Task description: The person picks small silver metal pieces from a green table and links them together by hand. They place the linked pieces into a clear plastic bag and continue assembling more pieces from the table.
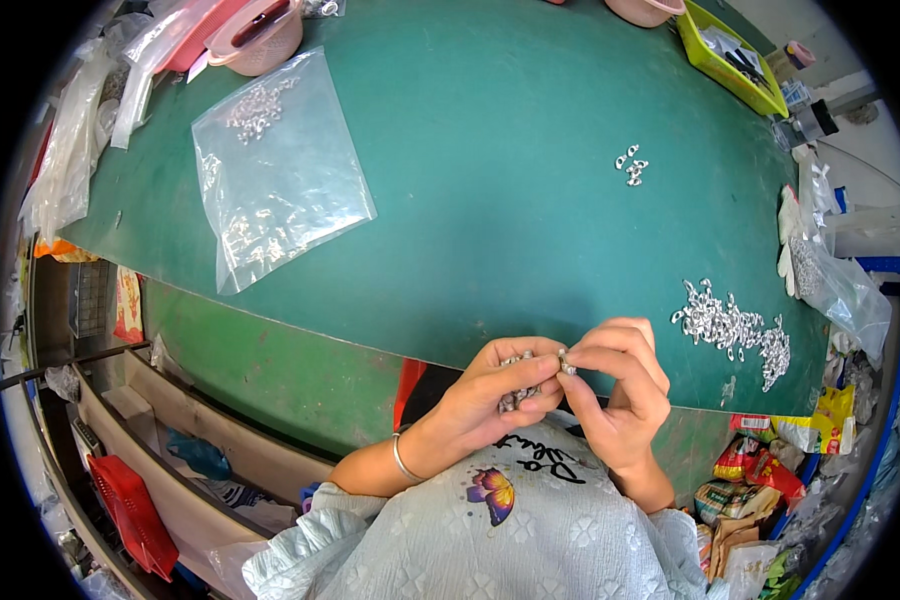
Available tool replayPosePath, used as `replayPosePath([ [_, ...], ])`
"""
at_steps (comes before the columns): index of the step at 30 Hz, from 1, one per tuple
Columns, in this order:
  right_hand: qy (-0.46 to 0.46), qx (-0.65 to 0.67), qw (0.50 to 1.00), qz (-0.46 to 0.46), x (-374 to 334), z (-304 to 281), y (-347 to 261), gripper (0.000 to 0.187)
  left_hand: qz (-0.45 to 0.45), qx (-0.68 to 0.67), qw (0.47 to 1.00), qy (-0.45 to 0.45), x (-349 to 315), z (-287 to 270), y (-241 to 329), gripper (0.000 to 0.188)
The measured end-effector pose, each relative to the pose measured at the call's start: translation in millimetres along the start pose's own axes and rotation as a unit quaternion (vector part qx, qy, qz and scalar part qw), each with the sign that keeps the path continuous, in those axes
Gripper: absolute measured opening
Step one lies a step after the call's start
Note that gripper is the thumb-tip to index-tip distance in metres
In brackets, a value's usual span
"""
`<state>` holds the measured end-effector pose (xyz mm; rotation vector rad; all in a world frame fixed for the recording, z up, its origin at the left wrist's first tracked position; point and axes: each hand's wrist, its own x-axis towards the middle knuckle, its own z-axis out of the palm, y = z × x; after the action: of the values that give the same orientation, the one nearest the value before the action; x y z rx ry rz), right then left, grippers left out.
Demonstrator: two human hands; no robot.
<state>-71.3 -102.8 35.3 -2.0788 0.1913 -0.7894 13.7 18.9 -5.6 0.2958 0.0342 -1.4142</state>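
Handwork, probably piece-by-piece checking: pinched one small metal fitting (567, 363) in right hand (625, 392) between thumb and fingertips; curled fingers of left hand (475, 397) round loose metal fittings (515, 401), near green table's (470, 250) edge. Next, seemingly called for clean release.

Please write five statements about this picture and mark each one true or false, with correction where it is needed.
1. The left hand holds several small silvery pieces. True.
2. The right hand lies flat on the green table. False: the right hand has its thumb and fingers at a small piece, beside the left hand.
3. A clear plastic bag lies on the left part of the green table. True.
4. The largest silvery pile is at the table's far left corner. False: it is on the right, near the edge close to the person.
5. A yellow-green tray stands at upper right. True.
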Motion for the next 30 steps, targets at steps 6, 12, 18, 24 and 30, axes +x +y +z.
replayPosePath([
  [6, 0.001, -0.006, 1.0, 0.0, -1, -1, 1, 0.023, 0.004, 0.011, 1.0, 0.028, 0, 0, -1, 0.017],
  [12, 0.069, 0.047, 0.987, 0.14, -14, -26, 28, 0.017, 0.029, 0.079, 0.99, 0.115, 4, 2, -1, 0.022],
  [18, 0.12, 0.512, 0.784, 0.331, -37, -55, 43, 0.012, 0.045, 0.127, 0.979, 0.154, 10, 6, -6, 0.018],
  [24, 0.025, 0.734, 0.521, 0.435, -39, -33, 23, 0.015, 0.079, 0.242, 0.957, 0.141, 11, 13, -13, 0.017],
  [30, 0.013, 0.727, 0.508, 0.462, -40, -27, 16, 0.016, 0.176, 0.408, 0.889, 0.114, 12, 18, -15, 0.02],
])
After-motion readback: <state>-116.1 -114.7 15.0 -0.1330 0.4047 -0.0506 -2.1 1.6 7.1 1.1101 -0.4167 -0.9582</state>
